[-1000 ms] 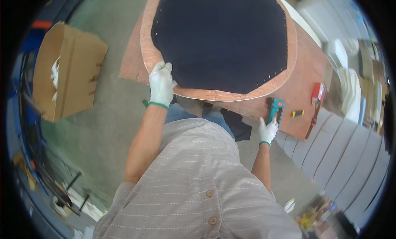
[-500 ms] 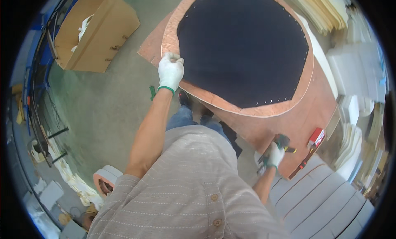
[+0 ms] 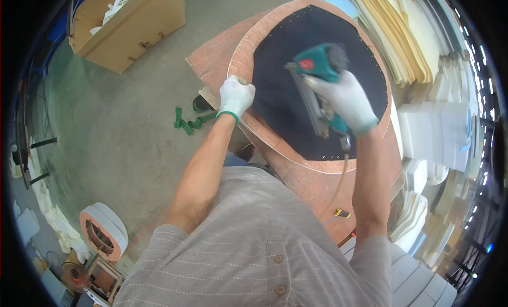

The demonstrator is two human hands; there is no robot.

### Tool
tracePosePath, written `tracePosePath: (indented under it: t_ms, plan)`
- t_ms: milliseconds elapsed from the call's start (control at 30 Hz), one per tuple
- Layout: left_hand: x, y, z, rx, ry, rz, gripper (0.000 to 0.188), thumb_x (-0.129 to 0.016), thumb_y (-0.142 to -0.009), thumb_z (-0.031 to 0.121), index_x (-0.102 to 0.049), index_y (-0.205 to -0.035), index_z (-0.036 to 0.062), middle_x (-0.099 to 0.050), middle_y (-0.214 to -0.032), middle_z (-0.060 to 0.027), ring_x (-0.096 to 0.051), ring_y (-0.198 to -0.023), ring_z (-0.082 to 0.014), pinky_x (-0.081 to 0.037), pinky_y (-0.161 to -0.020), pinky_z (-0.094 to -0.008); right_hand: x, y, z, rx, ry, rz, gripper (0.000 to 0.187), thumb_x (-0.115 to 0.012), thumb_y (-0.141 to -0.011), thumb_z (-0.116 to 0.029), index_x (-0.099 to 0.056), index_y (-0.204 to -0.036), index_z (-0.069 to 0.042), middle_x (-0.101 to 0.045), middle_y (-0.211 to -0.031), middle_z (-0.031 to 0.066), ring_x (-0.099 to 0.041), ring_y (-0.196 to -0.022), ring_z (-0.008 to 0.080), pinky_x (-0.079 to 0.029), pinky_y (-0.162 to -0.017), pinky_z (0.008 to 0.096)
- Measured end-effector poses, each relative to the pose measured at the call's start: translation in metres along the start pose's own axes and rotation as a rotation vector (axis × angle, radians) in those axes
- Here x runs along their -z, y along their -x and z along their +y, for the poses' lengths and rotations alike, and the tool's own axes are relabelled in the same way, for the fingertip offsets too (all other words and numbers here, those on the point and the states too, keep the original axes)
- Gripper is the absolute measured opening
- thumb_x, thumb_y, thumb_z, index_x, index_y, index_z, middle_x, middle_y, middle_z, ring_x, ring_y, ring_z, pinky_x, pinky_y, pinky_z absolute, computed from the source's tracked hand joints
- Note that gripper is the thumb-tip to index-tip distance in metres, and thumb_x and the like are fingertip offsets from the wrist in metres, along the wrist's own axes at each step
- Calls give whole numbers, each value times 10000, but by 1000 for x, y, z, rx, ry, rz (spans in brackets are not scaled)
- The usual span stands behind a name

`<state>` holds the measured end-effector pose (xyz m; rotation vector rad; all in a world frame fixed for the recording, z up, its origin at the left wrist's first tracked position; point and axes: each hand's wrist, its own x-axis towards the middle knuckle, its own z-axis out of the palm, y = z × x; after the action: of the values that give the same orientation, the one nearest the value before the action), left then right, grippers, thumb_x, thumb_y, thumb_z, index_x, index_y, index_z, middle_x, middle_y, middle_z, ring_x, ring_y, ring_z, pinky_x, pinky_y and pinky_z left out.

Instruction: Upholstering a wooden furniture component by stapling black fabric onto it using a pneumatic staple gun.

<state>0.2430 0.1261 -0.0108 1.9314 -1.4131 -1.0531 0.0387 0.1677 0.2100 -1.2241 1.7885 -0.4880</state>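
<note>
desk [image 3: 211,47]: wooden
left grip [image 3: 236,98]: clamping fabric [image 3: 278,100]
right grip [image 3: 351,99]: clamping stapler [image 3: 316,62]
stapling: right side done, lower-left remains, i judge

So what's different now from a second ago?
The right hand swung up and inward from the board's near right part, bringing the green tool over the black cloth. The left hand stayed closed at the cloth's left edge, and the little yellow-and-black tool stayed on the board.
</note>
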Motion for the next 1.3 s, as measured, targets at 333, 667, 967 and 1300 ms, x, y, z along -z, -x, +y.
tracePosePath:
  t_ms: [333,667,967,1300]
  plan:
    - [-3,7,-1,-46,87,24,230,-763,-811,200,-718,-928,6,-754,-970,-254,-740,-993,-404,-576,-917,-446,-62,-98,-24,35,166,-89,313,-787,-907,-229,-647,-706,-34,-520,-573,-3,-480,-443,110,-394,-425,309]
    - [-3,7,-2,-56,170,36,223,-754,-810,194,-704,-921,7,-745,-953,-248,-733,-972,-413,-574,-903,-453,-73,-126,-15,-51,176,-150,317,-789,-901,-215,-635,-697,-27,-502,-575,-1,-485,-451,115,-389,-427,316]
    - [-6,6,-4,-34,163,4,224,-772,-807,199,-696,-897,8,-730,-992,-249,-721,-981,-418,-569,-898,-452,-79,-105,-4,-39,336,-121,364,-776,-871,-293,-704,-773,50,-623,-602,87,-620,-487,185,-506,-494,373]
    - [4,10,0,-19,153,-26,302,-829,-798,236,-701,-922,-7,-740,-980,-239,-731,-982,-393,-566,-899,-437,-92,-87,7,85,337,-103,303,-785,-874,-266,-710,-789,16,-584,-580,32,-554,-465,142,-455,-470,324]
